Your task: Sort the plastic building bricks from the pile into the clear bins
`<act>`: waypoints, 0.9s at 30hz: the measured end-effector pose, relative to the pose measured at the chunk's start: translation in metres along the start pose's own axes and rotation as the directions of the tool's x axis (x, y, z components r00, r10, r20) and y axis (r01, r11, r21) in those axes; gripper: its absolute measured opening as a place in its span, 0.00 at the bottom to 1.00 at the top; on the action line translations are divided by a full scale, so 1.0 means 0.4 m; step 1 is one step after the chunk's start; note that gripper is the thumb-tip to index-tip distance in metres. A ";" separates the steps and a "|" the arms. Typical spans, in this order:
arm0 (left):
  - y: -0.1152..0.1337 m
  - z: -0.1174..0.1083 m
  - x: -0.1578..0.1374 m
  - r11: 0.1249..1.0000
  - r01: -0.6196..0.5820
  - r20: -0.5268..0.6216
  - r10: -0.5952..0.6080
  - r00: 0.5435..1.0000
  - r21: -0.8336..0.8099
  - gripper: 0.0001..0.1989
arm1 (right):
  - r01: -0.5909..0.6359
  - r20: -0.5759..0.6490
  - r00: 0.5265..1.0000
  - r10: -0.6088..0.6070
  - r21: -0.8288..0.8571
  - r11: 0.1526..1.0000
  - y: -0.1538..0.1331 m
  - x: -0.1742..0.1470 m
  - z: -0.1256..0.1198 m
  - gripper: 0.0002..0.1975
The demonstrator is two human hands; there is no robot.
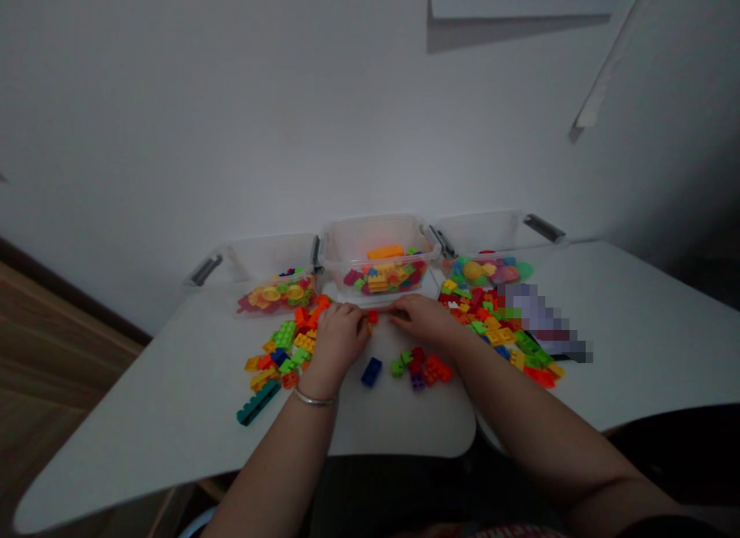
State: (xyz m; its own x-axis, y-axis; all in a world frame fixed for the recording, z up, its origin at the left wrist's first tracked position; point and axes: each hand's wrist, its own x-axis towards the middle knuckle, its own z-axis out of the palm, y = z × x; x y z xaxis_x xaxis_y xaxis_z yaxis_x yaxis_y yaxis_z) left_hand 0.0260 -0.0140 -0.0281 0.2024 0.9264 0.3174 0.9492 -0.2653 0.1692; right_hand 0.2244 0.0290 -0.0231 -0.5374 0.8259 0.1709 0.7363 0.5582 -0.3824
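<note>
My left hand (pixel 345 330) is at the middle of the table, fingers curled and closed, a bangle round its wrist. A small red-orange toy brick (pixel 373 317) shows right at its fingertips. Opposite it, my right hand (pixel 425 319) has its thumb and fingers drawn together, pointing at the same spot. Whatever either hand grips is too small and dark to make out. Nearer to me lie a dark blue brick (pixel 371 371), a light green brick (pixel 397 367), a purple brick (pixel 417 381) and a red-orange brick (pixel 438 369).
Loose bricks are heaped on the left (pixel 284 335) and on the right (pixel 500 335). Three clear plastic bins stand along the wall: left (pixel 271 253), middle (pixel 375 233), right (pixel 491 230). A teal long brick (pixel 258 403) lies at the left; a pixelated flat item (pixel 540 322) at the right.
</note>
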 end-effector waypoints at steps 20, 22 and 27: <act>0.000 0.010 0.000 0.979 -0.142 0.014 0.145 0.989 -0.148 0.13 | -0.124 -0.009 0.992 0.123 -0.007 0.992 -0.020 -0.003 0.020 0.11; 0.003 0.004 0.000 0.983 -0.113 0.005 0.115 0.993 -0.148 0.12 | -0.097 -0.033 0.995 0.099 0.039 0.994 -0.017 -0.002 0.023 0.09; 0.005 -0.008 0.001 0.992 -0.035 -0.028 0.032 0.999 -0.124 0.11 | 0.073 -0.140 0.989 -0.039 0.249 0.966 0.000 0.005 0.014 0.08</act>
State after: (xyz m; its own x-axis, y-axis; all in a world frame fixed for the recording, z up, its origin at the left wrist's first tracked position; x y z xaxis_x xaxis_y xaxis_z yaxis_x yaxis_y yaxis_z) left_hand 0.0272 -0.0150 -0.0246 0.2256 0.9097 0.3485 0.9043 -0.3287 0.2725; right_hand 0.2209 0.0302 -0.0276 -0.5026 0.8065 0.3114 0.5691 0.5799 -0.5830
